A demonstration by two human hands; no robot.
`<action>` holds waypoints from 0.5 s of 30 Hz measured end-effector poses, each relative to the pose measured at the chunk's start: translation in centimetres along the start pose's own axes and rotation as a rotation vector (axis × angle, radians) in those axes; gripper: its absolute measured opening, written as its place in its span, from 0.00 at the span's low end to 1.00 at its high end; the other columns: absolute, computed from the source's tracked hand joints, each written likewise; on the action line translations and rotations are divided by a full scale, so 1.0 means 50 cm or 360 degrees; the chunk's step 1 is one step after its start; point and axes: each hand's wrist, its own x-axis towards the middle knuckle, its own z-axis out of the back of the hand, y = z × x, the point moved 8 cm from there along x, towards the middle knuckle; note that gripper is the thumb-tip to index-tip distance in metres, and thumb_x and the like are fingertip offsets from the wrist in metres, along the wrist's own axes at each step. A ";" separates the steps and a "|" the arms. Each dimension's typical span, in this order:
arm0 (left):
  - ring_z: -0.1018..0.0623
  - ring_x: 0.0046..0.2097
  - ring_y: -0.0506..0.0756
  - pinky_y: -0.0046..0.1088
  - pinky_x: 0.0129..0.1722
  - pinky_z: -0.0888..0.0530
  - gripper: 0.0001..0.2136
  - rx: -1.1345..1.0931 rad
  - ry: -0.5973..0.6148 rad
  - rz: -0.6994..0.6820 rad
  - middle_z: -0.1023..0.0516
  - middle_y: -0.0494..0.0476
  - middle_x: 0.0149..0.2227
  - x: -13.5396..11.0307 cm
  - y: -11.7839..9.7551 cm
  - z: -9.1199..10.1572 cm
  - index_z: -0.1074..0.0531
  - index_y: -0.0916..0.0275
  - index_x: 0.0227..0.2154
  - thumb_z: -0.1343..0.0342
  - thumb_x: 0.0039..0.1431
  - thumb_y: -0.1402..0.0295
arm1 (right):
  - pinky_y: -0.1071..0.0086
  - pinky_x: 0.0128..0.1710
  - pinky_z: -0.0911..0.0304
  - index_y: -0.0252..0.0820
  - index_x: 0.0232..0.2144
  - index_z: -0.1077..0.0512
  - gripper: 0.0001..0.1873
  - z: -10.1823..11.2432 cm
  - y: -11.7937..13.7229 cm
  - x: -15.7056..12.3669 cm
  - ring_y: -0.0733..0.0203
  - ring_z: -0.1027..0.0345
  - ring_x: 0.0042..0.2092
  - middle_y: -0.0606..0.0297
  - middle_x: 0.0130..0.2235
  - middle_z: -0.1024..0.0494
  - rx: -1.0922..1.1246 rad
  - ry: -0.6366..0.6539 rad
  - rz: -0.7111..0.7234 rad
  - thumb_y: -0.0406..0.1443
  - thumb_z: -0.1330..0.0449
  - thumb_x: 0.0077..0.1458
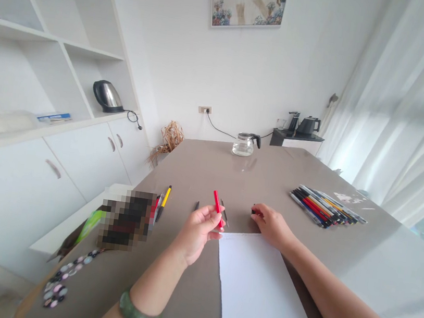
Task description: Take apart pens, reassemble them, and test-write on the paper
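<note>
My left hand (202, 226), with a green bangle on its wrist, pinches a red pen (216, 202) above the far left corner of a white sheet of paper (262, 292). Just behind that hand, a thin dark pen (225, 213) lies on the table, partly hidden by the fingers. To its left, the tip of another dark pen (196, 206) shows. My right hand (268, 222) rests at the paper's far edge, fingers closed. Something small and dark peeks out at its fingertips, mostly hidden, so its kind is unclear.
A pile of pens (325, 207) lies at right on the brown table (210, 169). A glass pot (243, 145) of water stands at the far edge. At left are a yellow-and-black pen (164, 204), a blurred-out dark item (126, 220) and a beaded strap (65, 278).
</note>
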 end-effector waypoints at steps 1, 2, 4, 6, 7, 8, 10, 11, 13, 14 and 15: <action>0.31 0.29 0.47 0.24 0.29 0.33 0.14 0.0036 0.0003 -0.0011 0.31 0.52 0.29 0.001 0.001 0.000 0.33 0.62 0.38 0.45 0.48 0.62 | 0.70 0.36 0.43 0.41 0.37 0.33 0.12 0.006 -0.006 0.000 0.61 0.36 0.35 0.61 0.34 0.28 0.0078 -0.0036 -0.0049 0.35 0.50 0.50; 0.30 0.29 0.48 0.24 0.29 0.33 0.14 0.0072 0.0005 -0.0024 0.31 0.53 0.29 0.001 0.002 0.000 0.33 0.62 0.38 0.46 0.48 0.62 | 0.69 0.35 0.42 0.42 0.37 0.33 0.12 0.011 -0.012 -0.001 0.61 0.36 0.34 0.62 0.33 0.28 0.0192 -0.0071 -0.0110 0.36 0.49 0.49; 0.30 0.30 0.49 0.26 0.31 0.32 0.14 0.0136 0.0003 -0.0044 0.31 0.54 0.29 0.002 0.004 0.000 0.34 0.62 0.38 0.46 0.49 0.62 | 0.69 0.33 0.42 0.42 0.36 0.33 0.13 0.020 -0.019 -0.003 0.62 0.35 0.32 0.63 0.31 0.28 0.0541 -0.0131 -0.0248 0.38 0.47 0.47; 0.29 0.30 0.49 0.28 0.32 0.32 0.15 0.0179 -0.0012 -0.0053 0.30 0.54 0.29 0.003 0.006 0.001 0.34 0.63 0.39 0.46 0.49 0.62 | 0.69 0.31 0.41 0.41 0.35 0.33 0.13 0.024 -0.011 -0.008 0.64 0.36 0.30 0.64 0.30 0.29 0.1001 -0.0149 -0.0339 0.38 0.44 0.44; 0.29 0.30 0.50 0.28 0.32 0.32 0.14 0.0192 -0.0027 -0.0057 0.30 0.54 0.29 0.004 0.006 0.003 0.34 0.63 0.38 0.46 0.49 0.62 | 0.70 0.30 0.41 0.41 0.35 0.33 0.13 0.024 0.000 -0.011 0.65 0.37 0.29 0.65 0.30 0.30 0.1243 -0.0131 -0.0366 0.38 0.43 0.44; 0.28 0.30 0.50 0.29 0.33 0.32 0.14 0.0197 -0.0047 -0.0061 0.30 0.54 0.29 0.005 0.006 0.005 0.34 0.63 0.38 0.46 0.49 0.62 | 0.71 0.29 0.41 0.41 0.34 0.34 0.12 0.024 0.015 -0.014 0.67 0.37 0.28 0.65 0.29 0.31 0.1468 -0.0098 -0.0384 0.37 0.43 0.43; 0.28 0.30 0.50 0.29 0.33 0.32 0.14 0.0194 -0.0096 -0.0079 0.30 0.55 0.29 0.006 0.004 0.010 0.34 0.63 0.37 0.46 0.48 0.62 | 0.71 0.29 0.41 0.40 0.32 0.34 0.12 0.018 0.054 -0.025 0.68 0.38 0.27 0.66 0.29 0.31 0.1799 0.0032 -0.0407 0.35 0.41 0.42; 0.28 0.31 0.51 0.30 0.34 0.32 0.14 0.0187 -0.0121 -0.0098 0.29 0.55 0.29 0.007 0.002 0.013 0.34 0.63 0.37 0.46 0.48 0.62 | 0.71 0.29 0.41 0.40 0.32 0.33 0.12 0.014 0.073 -0.033 0.68 0.38 0.27 0.66 0.28 0.31 0.1901 0.0101 -0.0423 0.35 0.40 0.41; 0.27 0.31 0.51 0.30 0.34 0.32 0.14 0.0171 -0.0170 -0.0152 0.29 0.55 0.29 0.007 -0.004 0.019 0.34 0.63 0.37 0.46 0.48 0.62 | 0.70 0.30 0.40 0.41 0.34 0.34 0.15 0.002 0.106 -0.049 0.67 0.37 0.28 0.67 0.28 0.31 0.2028 0.0227 -0.0468 0.34 0.39 0.40; 0.27 0.32 0.51 0.29 0.34 0.32 0.14 0.0165 -0.0196 -0.0181 0.29 0.55 0.29 0.007 -0.007 0.022 0.34 0.63 0.37 0.46 0.48 0.62 | 0.70 0.31 0.40 0.41 0.34 0.34 0.16 -0.007 0.119 -0.058 0.67 0.36 0.28 0.67 0.27 0.31 0.2064 0.0288 -0.0497 0.34 0.38 0.39; 0.27 0.32 0.51 0.29 0.34 0.32 0.13 0.0159 -0.0222 -0.0208 0.29 0.55 0.30 0.007 -0.010 0.025 0.34 0.62 0.36 0.46 0.48 0.62 | 0.69 0.32 0.40 0.41 0.34 0.33 0.16 -0.018 0.129 -0.066 0.67 0.36 0.28 0.68 0.27 0.31 0.2081 0.0348 -0.0526 0.34 0.38 0.38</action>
